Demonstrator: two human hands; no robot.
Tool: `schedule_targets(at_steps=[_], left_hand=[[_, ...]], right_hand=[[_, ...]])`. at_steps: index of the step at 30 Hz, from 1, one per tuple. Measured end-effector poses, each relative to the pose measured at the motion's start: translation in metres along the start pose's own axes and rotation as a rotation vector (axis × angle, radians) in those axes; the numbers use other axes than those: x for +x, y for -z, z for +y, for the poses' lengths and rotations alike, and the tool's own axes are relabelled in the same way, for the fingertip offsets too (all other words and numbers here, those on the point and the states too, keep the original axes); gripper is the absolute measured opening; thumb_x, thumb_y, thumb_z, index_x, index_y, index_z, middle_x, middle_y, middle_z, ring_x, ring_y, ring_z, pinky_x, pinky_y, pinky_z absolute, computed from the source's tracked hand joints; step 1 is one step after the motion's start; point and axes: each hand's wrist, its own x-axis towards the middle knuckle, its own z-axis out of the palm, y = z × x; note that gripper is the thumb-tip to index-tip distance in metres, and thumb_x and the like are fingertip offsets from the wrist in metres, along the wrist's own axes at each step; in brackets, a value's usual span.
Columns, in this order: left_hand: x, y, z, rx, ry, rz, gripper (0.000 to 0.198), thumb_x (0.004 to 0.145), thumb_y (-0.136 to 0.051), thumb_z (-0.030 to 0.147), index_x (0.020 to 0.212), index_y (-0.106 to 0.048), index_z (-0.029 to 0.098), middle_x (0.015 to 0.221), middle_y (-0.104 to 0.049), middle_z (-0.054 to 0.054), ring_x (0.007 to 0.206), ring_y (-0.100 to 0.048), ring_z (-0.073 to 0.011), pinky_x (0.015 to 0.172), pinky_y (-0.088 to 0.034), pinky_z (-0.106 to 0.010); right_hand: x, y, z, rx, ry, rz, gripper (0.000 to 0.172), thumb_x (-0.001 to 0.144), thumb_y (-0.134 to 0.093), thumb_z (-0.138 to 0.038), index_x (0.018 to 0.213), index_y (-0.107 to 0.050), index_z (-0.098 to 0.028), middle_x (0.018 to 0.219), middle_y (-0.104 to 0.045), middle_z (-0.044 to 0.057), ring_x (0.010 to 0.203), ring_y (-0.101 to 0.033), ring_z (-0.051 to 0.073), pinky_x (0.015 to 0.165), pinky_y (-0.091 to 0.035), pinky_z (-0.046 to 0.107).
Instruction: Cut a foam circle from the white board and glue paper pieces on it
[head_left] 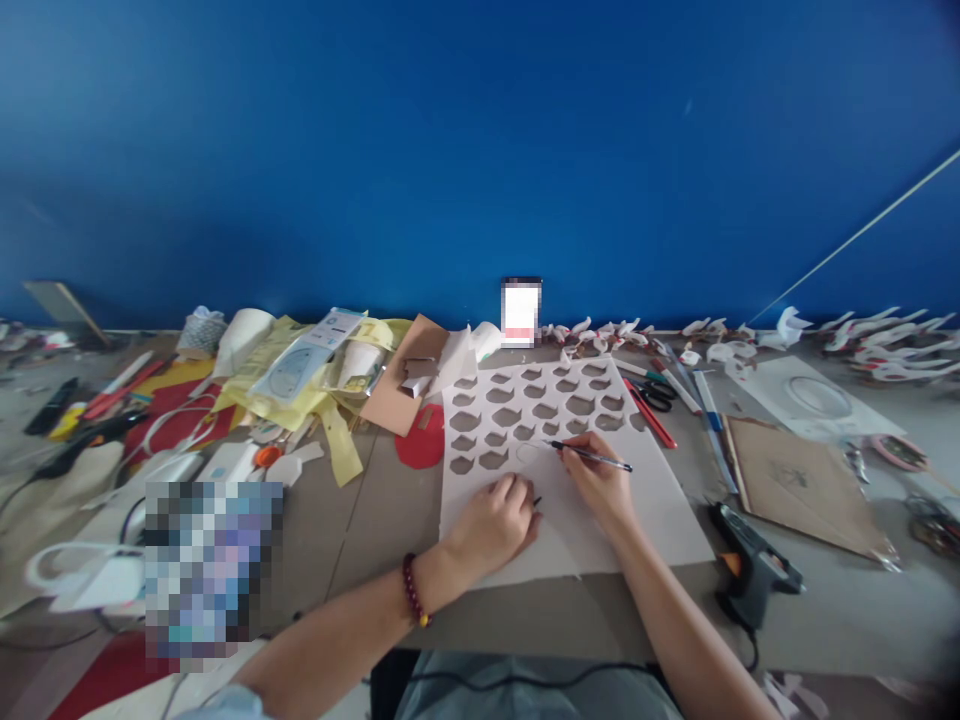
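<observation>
A large white sheet (600,530) lies flat on the table, its upper part full of rows of bird-shaped cut-out holes. My right hand (600,475) is closed around a black pen (611,463), its tip on the sheet just below the lowest holes. Faint curved pencil-thin lines show beside the tip. My left hand (495,520) rests on the sheet to the left, fingers curled. From between its thumb and fingers pokes a small dark tip (537,501), too small to name.
Right of the sheet lie a red pen-like tool (651,415), black-handled scissors (657,395), a glue gun (754,575) and a brown board (806,490). White paper birds (885,340) stand along the blue wall. Yellow paper (341,445), a red disc (421,437) and cables crowd the left.
</observation>
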Motion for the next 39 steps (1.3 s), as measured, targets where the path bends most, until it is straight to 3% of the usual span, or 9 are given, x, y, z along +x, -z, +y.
schedule_targets(at_steps=[10, 39], left_hand=[[-0.0002, -0.0010, 0.0002, 0.001, 0.000, -0.011, 0.026, 0.088, -0.052, 0.028, 0.103, -0.060, 0.009, 0.098, -0.064, -0.009, 0.092, -0.058, -0.0218, 0.067, -0.050, -0.031], [-0.0004, -0.0026, -0.0001, 0.004, -0.005, 0.004, 0.027, 0.090, -0.049, 0.027, 0.107, -0.058, 0.009, 0.100, -0.064, -0.012, 0.094, -0.058, -0.0225, 0.070, -0.049, -0.032]], right_hand=[[-0.0007, 0.0001, -0.0026, -0.084, 0.032, -0.013, 0.011, 0.071, -0.058, -0.030, 0.072, -0.060, -0.019, 0.060, -0.061, 0.001, 0.056, -0.052, 0.015, 0.050, -0.037, 0.024], [-0.0018, 0.0017, -0.0055, -0.079, -0.038, -0.055, 0.009, 0.069, -0.057, -0.027, 0.069, -0.060, -0.019, 0.058, -0.059, 0.000, 0.055, -0.049, 0.014, 0.051, -0.035, 0.024]])
